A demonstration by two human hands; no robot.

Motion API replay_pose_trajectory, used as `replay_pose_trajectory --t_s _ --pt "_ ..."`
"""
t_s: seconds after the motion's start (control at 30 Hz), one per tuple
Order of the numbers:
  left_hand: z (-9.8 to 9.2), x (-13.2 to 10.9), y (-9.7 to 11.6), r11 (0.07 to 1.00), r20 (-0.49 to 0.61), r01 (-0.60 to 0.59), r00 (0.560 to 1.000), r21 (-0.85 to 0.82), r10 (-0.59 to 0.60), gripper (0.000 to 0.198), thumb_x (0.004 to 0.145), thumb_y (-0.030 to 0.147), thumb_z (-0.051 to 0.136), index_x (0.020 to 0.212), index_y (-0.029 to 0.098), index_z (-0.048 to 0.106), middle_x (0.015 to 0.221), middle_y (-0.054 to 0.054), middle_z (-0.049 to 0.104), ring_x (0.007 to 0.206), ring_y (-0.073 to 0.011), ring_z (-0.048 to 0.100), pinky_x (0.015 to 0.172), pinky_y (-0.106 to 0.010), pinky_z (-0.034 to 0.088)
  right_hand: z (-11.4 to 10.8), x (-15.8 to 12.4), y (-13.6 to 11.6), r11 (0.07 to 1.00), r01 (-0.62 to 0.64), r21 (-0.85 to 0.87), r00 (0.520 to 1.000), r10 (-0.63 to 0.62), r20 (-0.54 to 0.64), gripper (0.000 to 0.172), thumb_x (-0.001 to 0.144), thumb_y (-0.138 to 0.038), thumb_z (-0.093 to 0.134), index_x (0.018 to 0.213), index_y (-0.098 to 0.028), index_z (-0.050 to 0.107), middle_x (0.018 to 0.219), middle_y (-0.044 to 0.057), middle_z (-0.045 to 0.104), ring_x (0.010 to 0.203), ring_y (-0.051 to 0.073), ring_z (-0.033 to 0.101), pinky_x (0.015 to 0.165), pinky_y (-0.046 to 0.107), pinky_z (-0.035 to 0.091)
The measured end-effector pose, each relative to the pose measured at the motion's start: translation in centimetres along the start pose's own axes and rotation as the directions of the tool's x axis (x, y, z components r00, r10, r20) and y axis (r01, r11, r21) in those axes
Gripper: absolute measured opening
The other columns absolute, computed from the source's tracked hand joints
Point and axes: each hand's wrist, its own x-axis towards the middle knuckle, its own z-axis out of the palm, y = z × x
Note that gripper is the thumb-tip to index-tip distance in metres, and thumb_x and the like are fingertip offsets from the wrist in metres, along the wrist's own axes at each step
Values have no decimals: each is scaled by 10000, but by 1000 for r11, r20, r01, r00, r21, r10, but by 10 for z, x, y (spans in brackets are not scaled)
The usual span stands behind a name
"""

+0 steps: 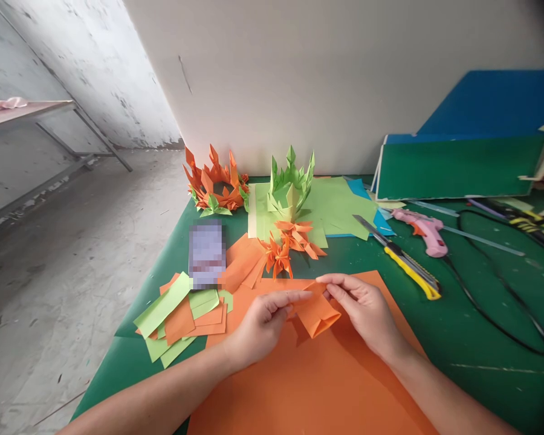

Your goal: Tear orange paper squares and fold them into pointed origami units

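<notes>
A folded piece of orange paper [316, 314] is held between my two hands, above a large orange sheet [308, 386]. My left hand [265, 320] grips its left side, with the index finger stretched along the upper edge. At the top right corner, my right hand [356, 302] pinches the paper between thumb and fingers. Just beyond my hands lie orange folded paper flowers [278, 257]. Farther back stand an orange paper crown [215, 187] with green leaves and a light green paper crown [291, 187].
Loose orange and green paper pieces [167, 308] lie left, near a blurred rectangular item [207, 251]. On the right are a yellow utility knife [410, 272] and a pink glue gun [424, 231] with a black cable. Behind stands a green board [457, 169] against the wall.
</notes>
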Motion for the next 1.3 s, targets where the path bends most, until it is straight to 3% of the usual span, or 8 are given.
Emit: replay_pose_trajectory --t_s 0.2,0.37,0.43,0.57,0.8,0.93,1.17,1.3 --pt "0 1 1 1000 -129 -30 991 -6 29 304 948 236 502 1188 268 686 1282 -36 672 1253 -232 571 1056 -379 468 -6 4 3 987 66 144 991 -48 -123 283 901 -478 582 1042 -233 587 905 55 697 846 192 654 846 357 543" --pt "1 3 -1 997 -165 -74 983 39 79 285 934 244 541 1173 268 695 1231 -35 698 1186 -223 611 1045 -368 471 4 -6 1 980 32 197 991 -56 118 412 871 -502 626 1173 -276 462 1064 60 663 1028 206 632 876 326 529" --pt "2 4 -2 995 -187 -85 978 45 92 280 922 227 553 1155 264 703 1187 -41 714 1135 -221 632 988 -355 510 9 -10 1 985 15 173 978 -51 202 482 838 -444 690 1206 -291 417 1104 54 642 964 191 645 841 322 538" --pt "5 4 -2 995 -196 -95 977 -43 85 288 864 193 614 1127 259 714 1140 -62 702 1055 -219 646 821 -303 579 14 -11 3 986 36 161 976 -69 207 471 891 -339 634 1253 -296 336 1074 56 655 908 179 651 822 345 544" --pt "4 7 -1 995 -269 -32 963 -91 6 148 833 283 691 955 220 744 981 -52 706 883 -167 656 739 -245 554 13 -12 10 974 224 -23 958 -215 191 257 886 -285 621 1099 -279 478 1084 41 616 1073 195 613 967 356 504" --pt "3 7 0 996 -276 -69 960 -61 50 153 857 249 660 987 227 738 1029 -54 711 976 -187 646 809 -262 542 14 -16 9 950 277 -142 930 -227 290 352 859 -212 647 1164 -301 496 1190 37 583 1187 207 559 1042 361 462" --pt "4 5 5 993 -239 -45 971 -107 18 205 859 312 668 1049 270 734 1062 -53 660 814 -150 645 592 -218 538 14 -16 10 938 323 -126 916 -277 290 268 928 -176 532 1156 -315 508 1166 32 592 1196 199 550 1058 373 444" --pt "5 9 1 987 -275 -63 961 -149 20 184 849 315 692 1025 290 735 1054 -33 652 908 -152 644 675 -206 553 12 -16 14 948 297 -114 932 -261 252 242 938 -169 512 1120 -326 540 1122 21 605 1123 185 581 978 331 496"
